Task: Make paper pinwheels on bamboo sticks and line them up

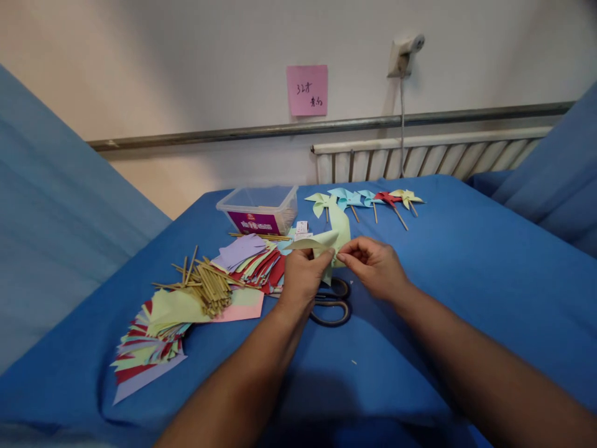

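My left hand (304, 274) and my right hand (373, 264) both pinch a pale green sheet of paper (336, 235) above the blue-covered table (466, 267). The left fingers bend one corner flap of it over; the right fingertips grip its edge beside them. Black-handled scissors (332, 305) lie on the cloth just under my hands. Finished paper pinwheels on sticks (368, 200) lie in a row beyond the sheet.
A clear plastic box (259, 208) stands at the back left. Wooden sticks (208, 286) lie piled among stacks of coloured paper (149, 342) on the left. A pink note (306, 90) hangs on the wall above a radiator (429, 158).
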The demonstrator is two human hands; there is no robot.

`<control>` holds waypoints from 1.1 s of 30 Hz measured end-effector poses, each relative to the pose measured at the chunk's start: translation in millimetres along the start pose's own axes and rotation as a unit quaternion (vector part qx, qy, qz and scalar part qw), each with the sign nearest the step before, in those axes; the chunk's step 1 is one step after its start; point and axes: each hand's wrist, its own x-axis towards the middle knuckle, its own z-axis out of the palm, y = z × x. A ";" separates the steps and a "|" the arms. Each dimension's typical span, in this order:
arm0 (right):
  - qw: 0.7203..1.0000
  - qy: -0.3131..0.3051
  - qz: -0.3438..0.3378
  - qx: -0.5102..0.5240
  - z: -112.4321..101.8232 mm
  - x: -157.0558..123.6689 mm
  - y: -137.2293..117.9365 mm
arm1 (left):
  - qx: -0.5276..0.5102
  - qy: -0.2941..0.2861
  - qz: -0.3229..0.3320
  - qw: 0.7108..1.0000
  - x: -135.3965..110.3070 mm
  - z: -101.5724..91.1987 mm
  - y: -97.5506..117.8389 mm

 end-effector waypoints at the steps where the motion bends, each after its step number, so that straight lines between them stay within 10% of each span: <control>1: 1.000 0.001 0.003 -0.005 0.2 0.2 2.9 | -0.007 -0.007 -0.013 1.000 -0.8 0.4 0.0; 15: 0.994 0.008 0.080 0.068 -1.5 -1.5 -1.5 | -0.104 -0.063 -0.105 0.987 -4.4 -0.2 4.6; 33: 0.993 0.023 0.071 0.087 0.2 -2.1 -2.6 | -0.032 -0.060 -0.048 0.997 -6.1 0.9 7.0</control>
